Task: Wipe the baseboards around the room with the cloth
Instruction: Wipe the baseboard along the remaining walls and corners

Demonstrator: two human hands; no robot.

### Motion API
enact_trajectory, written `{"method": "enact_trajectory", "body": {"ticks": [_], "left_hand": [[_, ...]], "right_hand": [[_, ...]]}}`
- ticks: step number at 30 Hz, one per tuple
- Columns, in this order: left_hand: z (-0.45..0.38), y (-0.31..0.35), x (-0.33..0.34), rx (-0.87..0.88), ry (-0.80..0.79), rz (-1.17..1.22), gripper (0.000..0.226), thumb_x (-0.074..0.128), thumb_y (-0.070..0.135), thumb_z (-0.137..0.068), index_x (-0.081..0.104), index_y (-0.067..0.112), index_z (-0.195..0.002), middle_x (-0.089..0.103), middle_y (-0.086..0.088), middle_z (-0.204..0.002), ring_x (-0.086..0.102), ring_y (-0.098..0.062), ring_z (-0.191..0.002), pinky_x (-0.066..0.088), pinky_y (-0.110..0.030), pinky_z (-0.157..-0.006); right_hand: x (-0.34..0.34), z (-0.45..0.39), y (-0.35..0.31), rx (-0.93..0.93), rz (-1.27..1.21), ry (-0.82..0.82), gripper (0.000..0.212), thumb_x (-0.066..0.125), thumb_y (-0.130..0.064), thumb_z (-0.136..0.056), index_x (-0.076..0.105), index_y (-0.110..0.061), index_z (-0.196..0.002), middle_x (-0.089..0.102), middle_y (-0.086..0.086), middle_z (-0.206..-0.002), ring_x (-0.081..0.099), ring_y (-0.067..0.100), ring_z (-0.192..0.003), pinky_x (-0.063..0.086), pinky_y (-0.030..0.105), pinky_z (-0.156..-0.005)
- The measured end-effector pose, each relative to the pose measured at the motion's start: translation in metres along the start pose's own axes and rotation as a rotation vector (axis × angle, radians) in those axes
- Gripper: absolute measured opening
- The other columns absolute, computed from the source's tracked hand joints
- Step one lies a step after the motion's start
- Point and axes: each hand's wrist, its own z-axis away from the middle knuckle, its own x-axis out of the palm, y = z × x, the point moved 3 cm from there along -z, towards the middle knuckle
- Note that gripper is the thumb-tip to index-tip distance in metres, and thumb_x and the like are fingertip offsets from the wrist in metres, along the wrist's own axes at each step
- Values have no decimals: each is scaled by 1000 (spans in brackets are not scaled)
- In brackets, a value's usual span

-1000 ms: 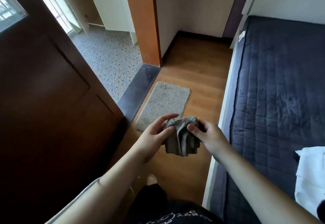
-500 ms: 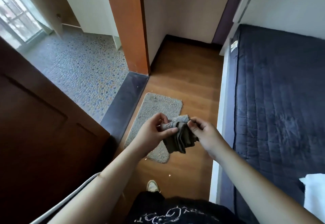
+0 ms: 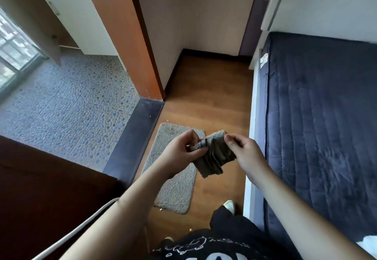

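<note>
Head view: narrow wood floor [image 3: 214, 96] beside bed [image 3: 318, 117] — dark baseboard [image 3: 210, 53] far off, unwiped. Left hand [image 3: 181, 153] and right hand [image 3: 244, 151] both pinching cloth [image 3: 214, 155] at waist height — likely refolding for a wiping pad.

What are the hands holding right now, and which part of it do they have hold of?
A folded grey-brown cloth. The left hand and the right hand each pinch its upper edge, one at each side, and the rest hangs down in folds.
</note>
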Motion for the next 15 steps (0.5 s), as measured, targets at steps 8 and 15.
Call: {"method": "enact_trajectory", "body": {"ticks": [8, 15], "left_hand": [[-86, 48, 49, -47, 191, -18, 45, 71, 14, -82, 56, 44, -111, 60, 7, -94, 66, -19, -89, 58, -42, -82], [-133, 64, 59, -190, 258, 287, 33, 64, -1, -90, 65, 14, -120, 67, -13, -110, 69, -21, -93, 60, -36, -73]], "right_hand": [[-64, -61, -17, -78, -126, -166, 36, 63, -43, -84, 63, -33, -119, 69, -12, -114, 62, -3, -106, 47, 12, -86], [-88, -112, -10, 2, -146, -116, 62, 78, -46, -65, 59, -26, -121, 69, -6, -114, 63, 9, -108, 51, 23, -89]]}}
